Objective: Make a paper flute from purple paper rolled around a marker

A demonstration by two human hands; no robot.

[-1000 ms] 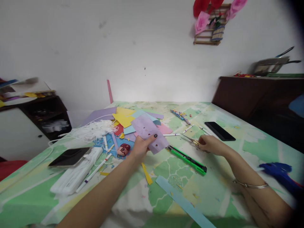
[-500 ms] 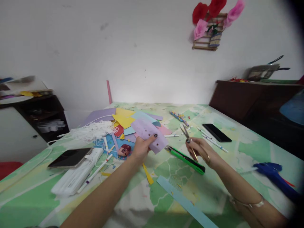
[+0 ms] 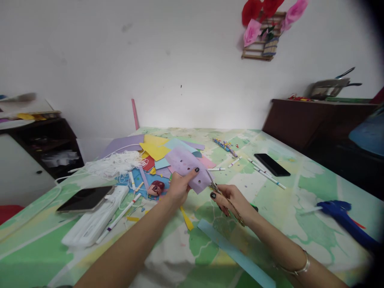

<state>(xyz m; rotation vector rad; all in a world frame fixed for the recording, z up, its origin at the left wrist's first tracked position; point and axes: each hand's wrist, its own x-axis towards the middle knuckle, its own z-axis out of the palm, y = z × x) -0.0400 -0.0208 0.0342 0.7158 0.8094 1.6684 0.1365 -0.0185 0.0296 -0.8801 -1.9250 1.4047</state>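
My left hand [image 3: 179, 187] pinches a lilac sheet of paper [image 3: 189, 168] with small holes in it and holds it up above the table. My right hand [image 3: 232, 201] is closed on gold-handled scissors [image 3: 221, 193]. Their blades touch the lower right edge of the lilac sheet. Behind the sheet lies a heap of coloured papers [image 3: 156, 153] in yellow, blue, pink and purple. My right hand hides most of a green utility knife [image 3: 254, 207].
A green patterned cloth [image 3: 270, 240] covers the table. On it: a phone on a white case [image 3: 85, 199], white string [image 3: 115, 164], pens [image 3: 265, 173], a black phone [image 3: 272, 164], a blue glue gun [image 3: 345, 216], a light blue strip [image 3: 234, 256]. A dark cabinet [image 3: 315, 120] stands right.
My right hand picked the scissors up from the table, lifted them and brought them left to the lilac sheet's edge. My left hand has kept the sheet in place.
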